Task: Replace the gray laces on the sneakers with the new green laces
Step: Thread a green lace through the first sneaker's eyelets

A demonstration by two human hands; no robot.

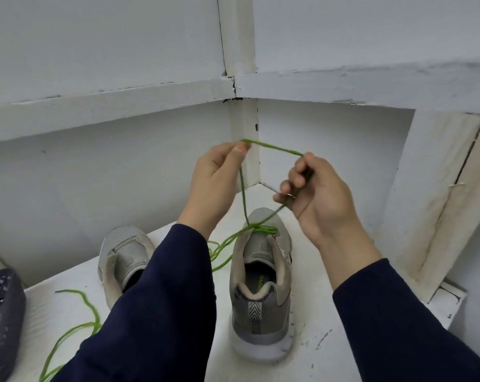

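Observation:
A grey sneaker (262, 277) stands heel toward me on the white shelf (329, 351), with a green lace (272, 146) crossed at its top eyelets. My left hand (215, 183) pinches the lace between thumb and fingers above the shoe. My right hand (313, 188) grips the same lace in curled fingers, so a span runs taut between both hands. A second grey sneaker (123, 260) lies to the left, partly hidden by my left sleeve, with no lace showing. Another green lace (76, 326) lies loose at the front left.
White walls and a ledge (109, 103) close off the corner behind the shoes. A slanted white board (437, 199) stands at the right. A dark patterned shoe or cloth (2, 312) sits at the far left edge.

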